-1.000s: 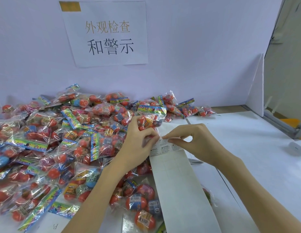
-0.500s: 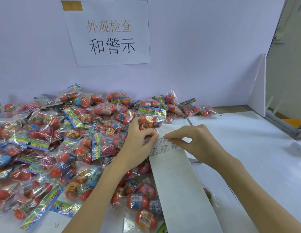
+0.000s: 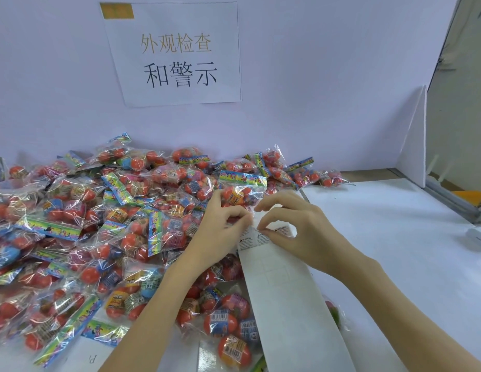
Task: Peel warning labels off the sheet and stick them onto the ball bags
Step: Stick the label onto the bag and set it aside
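Observation:
A long white label sheet [image 3: 285,299] lies in front of me, running from the pile toward the near edge. A row of printed warning labels [image 3: 261,237] remains at its far end. My left hand [image 3: 220,229] pinches the sheet's top left corner with curled fingers. My right hand [image 3: 295,226] hovers over the label row, thumb and forefinger pinching at a label's edge. A large heap of clear ball bags [image 3: 113,224] with red and blue balls covers the left half of the table.
White table surface [image 3: 395,251] stretches to the right. A white roll-like object [image 3: 478,238] sits at the right edge. A paper sign [image 3: 177,55] hangs on the lilac back wall. A white divider panel [image 3: 414,146] stands at the right rear.
My right hand's fingers have shifted slightly along the label row and curled tighter at a label's edge. My left hand keeps its hold on the sheet corner.

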`<state>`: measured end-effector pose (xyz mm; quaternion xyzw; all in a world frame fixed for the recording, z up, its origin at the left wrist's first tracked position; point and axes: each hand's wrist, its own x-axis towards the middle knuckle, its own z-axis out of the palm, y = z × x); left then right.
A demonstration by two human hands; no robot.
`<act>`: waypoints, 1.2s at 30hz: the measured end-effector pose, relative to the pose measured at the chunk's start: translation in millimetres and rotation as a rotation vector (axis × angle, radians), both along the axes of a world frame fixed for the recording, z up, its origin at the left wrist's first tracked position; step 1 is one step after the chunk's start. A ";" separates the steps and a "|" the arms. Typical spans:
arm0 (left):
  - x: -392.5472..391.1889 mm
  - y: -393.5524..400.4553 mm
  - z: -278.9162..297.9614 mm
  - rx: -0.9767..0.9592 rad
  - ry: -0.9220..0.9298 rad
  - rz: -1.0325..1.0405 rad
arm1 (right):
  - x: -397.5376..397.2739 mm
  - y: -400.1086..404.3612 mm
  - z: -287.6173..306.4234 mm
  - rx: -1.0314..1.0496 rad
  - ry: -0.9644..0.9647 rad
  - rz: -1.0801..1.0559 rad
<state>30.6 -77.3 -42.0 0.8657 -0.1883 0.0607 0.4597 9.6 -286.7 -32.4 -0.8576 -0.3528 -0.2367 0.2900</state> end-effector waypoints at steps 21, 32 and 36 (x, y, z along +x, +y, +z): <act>-3.2 -0.5 14.5 -0.317 -0.215 -0.062 | 1.7 -1.3 7.7 0.927 0.712 0.112; -13.1 -8.0 17.3 -0.249 -0.183 -0.098 | 4.5 1.4 1.9 0.793 0.568 0.063; -12.5 -7.2 17.1 -0.228 -0.167 -0.115 | 4.7 1.1 1.3 0.784 0.566 0.039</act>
